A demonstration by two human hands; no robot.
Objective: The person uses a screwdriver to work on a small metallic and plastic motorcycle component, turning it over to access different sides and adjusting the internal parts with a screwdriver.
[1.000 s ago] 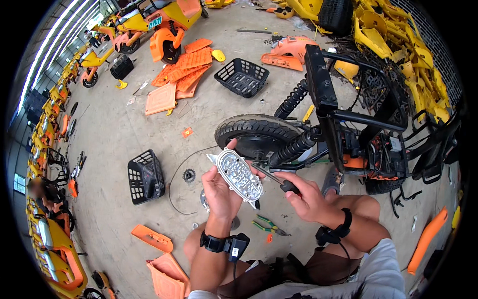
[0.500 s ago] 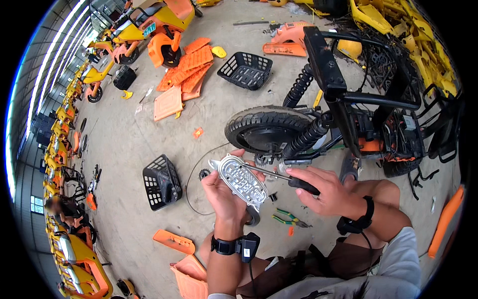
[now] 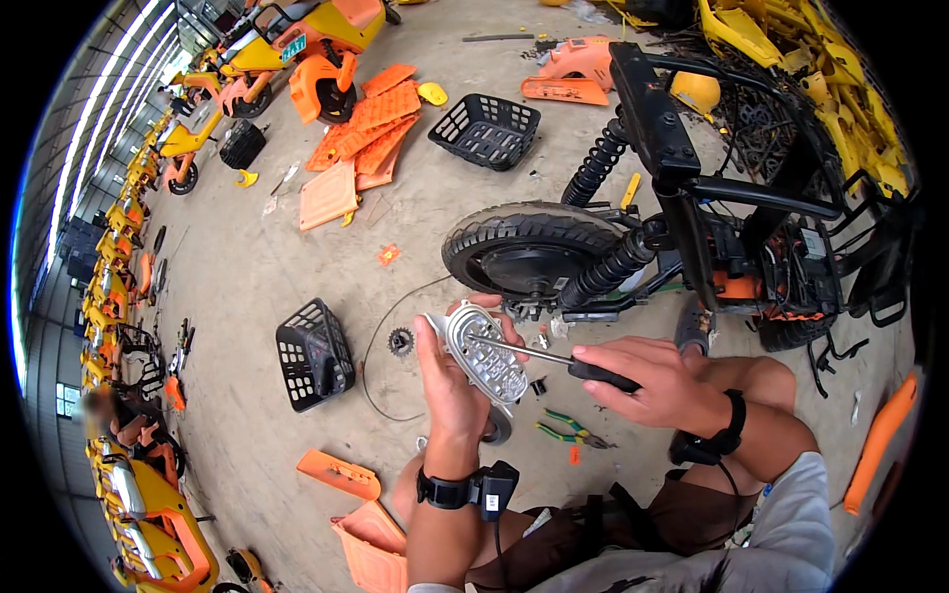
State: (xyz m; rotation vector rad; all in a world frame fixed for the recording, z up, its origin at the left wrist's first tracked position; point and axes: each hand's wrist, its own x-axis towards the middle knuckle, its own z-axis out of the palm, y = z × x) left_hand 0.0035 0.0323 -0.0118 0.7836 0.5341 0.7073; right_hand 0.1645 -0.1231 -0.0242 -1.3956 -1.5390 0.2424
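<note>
Ahead of you, a black plastic lattice basket (image 3: 489, 138) stands right of piled flat orange plastic panels (image 3: 371, 135); at your left, yellow-and-orange scooters (image 3: 109, 319) form a row; far right, curved yellow plastic parts (image 3: 845, 117) lie heaped.

Left hand (image 3: 455, 390): some fingers hidden behind metal cover (image 3: 494, 368). Screwdriver handle (image 3: 605, 375) part-covered by right hand (image 3: 664, 383). Tip (image 3: 474, 338) probably touching cover; contact too small to confirm. Yellow panels (image 3: 741, 46) beyond right fingers: cropped up top.

Scooter workshop, housed in a big shed (image 3: 99, 119). Yellow-orange scooters (image 3: 166, 506) are lined up at left, a bare black frame (image 3: 660, 128) is parked at right, yellow panels (image 3: 840, 114) are piled beyond it.
</note>
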